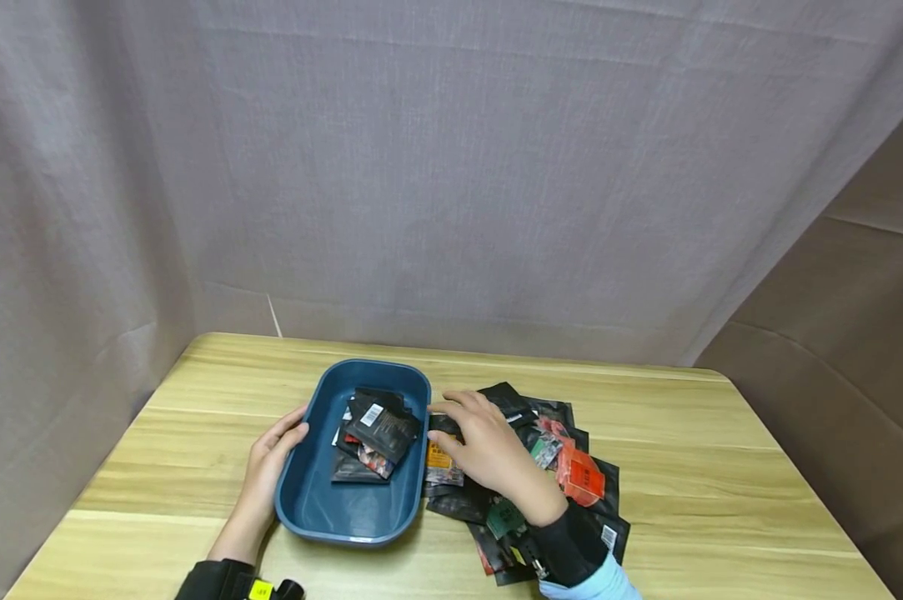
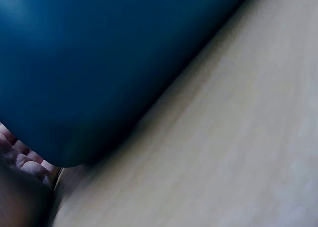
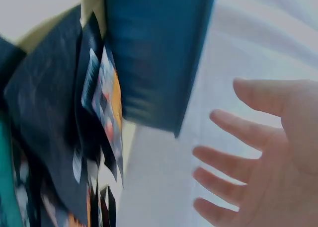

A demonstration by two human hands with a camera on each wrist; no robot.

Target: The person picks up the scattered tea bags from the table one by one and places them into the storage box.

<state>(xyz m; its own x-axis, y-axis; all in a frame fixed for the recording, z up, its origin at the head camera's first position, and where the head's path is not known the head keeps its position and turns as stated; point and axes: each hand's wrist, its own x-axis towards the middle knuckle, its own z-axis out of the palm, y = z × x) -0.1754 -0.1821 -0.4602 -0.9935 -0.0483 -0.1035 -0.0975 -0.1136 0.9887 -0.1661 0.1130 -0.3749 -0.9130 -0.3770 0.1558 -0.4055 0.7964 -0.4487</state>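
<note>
A blue plastic basin stands on the table with several black packets lying inside it. My left hand holds the basin's left side, its thumb at the rim; the left wrist view shows the basin's outer wall close up, with fingertips beside its lower corner. To the right of the basin lies a loose heap of black packets with orange, red and green labels. Over the heap's left edge hovers my right hand, fingers spread and apart, with nothing held in the right wrist view.
The light wooden table carries the basin and the heap side by side. Grey cloth hangs behind the table and along its left, and a browner cloth hangs at the right.
</note>
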